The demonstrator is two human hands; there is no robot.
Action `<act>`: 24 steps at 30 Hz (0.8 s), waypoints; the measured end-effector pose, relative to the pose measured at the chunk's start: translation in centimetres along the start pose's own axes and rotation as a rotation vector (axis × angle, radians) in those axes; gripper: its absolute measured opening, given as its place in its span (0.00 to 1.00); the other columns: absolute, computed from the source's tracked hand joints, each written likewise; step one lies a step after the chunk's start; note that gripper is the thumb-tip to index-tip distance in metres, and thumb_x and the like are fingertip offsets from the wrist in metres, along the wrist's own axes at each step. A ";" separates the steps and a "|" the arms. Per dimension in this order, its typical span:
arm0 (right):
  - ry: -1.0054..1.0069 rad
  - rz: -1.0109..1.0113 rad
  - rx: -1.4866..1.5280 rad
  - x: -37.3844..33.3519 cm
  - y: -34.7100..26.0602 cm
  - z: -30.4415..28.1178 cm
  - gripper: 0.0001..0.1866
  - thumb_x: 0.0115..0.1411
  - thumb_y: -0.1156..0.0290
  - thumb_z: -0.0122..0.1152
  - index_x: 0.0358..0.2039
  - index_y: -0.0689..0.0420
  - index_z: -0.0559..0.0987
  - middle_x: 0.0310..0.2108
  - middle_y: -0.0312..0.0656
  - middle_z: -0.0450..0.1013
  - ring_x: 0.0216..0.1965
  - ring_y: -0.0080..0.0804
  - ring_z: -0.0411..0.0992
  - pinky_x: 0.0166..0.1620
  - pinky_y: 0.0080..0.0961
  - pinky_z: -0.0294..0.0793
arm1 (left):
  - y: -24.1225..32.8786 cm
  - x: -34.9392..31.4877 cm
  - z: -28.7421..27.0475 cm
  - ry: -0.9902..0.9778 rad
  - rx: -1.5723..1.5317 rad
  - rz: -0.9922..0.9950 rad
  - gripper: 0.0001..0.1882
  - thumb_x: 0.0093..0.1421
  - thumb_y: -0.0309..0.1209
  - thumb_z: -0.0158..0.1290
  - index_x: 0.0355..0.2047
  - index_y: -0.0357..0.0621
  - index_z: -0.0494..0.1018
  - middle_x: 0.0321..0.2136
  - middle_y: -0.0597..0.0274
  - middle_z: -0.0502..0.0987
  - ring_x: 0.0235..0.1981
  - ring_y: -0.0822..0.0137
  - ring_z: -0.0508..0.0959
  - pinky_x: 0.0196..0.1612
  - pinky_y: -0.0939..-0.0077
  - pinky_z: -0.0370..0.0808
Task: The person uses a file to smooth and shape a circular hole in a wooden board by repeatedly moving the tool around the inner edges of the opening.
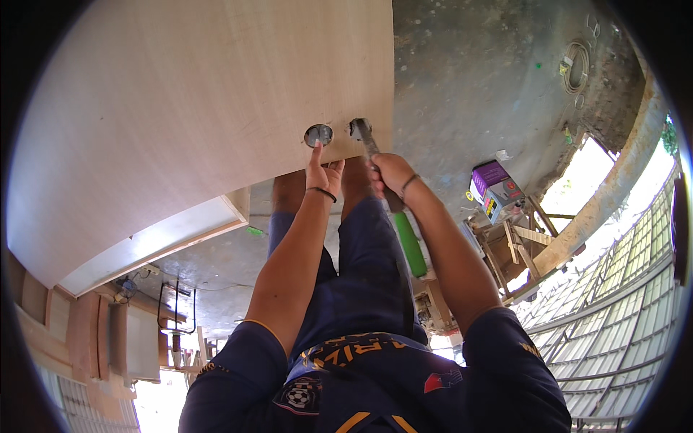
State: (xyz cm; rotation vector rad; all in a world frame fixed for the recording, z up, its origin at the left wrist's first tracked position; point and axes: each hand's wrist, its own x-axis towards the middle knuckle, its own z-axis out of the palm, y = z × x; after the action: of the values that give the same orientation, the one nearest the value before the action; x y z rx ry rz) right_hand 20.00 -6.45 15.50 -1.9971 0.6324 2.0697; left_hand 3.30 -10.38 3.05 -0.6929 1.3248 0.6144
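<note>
My right hand (393, 173) is closed round the shaft of a hammer (410, 249), close to its metal head. The green grip points back toward me, and the head lies over the near edge of a pale wood-faced panel (216, 86). My left hand (323, 175) rests at that same edge, fingers apart. One finger reaches up to a round, dark-rimmed metallic spot (318, 135) in the panel; whether it is a hole or a shallow metal cup I cannot tell. The hammer head partly covers what lies beneath it.
A purple and grey box (494, 186) sits on the grey floor to the right, near a wooden frame (527, 242). Far right lies a coiled cable (575, 68). Under the panel's left part is a white-sided box frame (166, 231). My legs are just below the panel edge.
</note>
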 end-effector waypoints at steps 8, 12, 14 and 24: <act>0.177 -0.069 -0.372 -3.0 3.4 0.8 0.11 0.67 0.64 0.40 0.38 0.58 0.67 0.17 0.36 0.62 0.12 0.26 0.62 0.15 0.30 0.65 | 2.4 -1.7 0.8 -0.111 -0.165 0.099 0.44 0.55 0.54 0.61 0.64 0.46 0.56 0.63 0.54 0.61 0.62 0.52 0.64 0.64 0.50 0.64; 0.191 -0.067 -0.072 -1.5 4.1 4.3 0.10 0.66 0.62 0.41 0.37 0.56 0.66 0.17 0.35 0.61 0.12 0.26 0.60 0.16 0.31 0.63 | 2.5 -2.4 1.5 -0.082 -0.257 0.088 0.55 0.52 0.74 0.47 0.69 0.50 0.50 0.68 0.52 0.53 0.67 0.48 0.55 0.66 0.47 0.59; 0.167 -0.054 0.068 -0.5 4.0 5.3 0.09 0.66 0.62 0.40 0.35 0.53 0.65 0.17 0.34 0.60 0.12 0.26 0.59 0.16 0.31 0.62 | 2.4 -2.2 1.5 -0.082 -0.232 0.089 0.57 0.50 0.78 0.40 0.69 0.52 0.49 0.68 0.52 0.52 0.68 0.48 0.54 0.66 0.47 0.58; 0.006 0.015 0.799 4.2 1.7 7.9 0.08 0.64 0.67 0.43 0.27 0.51 0.67 0.16 0.29 0.60 0.15 0.21 0.60 0.19 0.24 0.61 | 2.1 0.3 -1.5 -0.033 -0.185 0.011 0.59 0.49 0.81 0.33 0.69 0.52 0.49 0.69 0.54 0.53 0.67 0.48 0.56 0.65 0.45 0.59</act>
State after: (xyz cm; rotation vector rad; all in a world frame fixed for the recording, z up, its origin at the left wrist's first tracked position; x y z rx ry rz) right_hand 11.89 -5.21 11.59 -1.5144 1.2298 1.4528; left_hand 0.82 -10.12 2.39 -0.8222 1.2526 0.7608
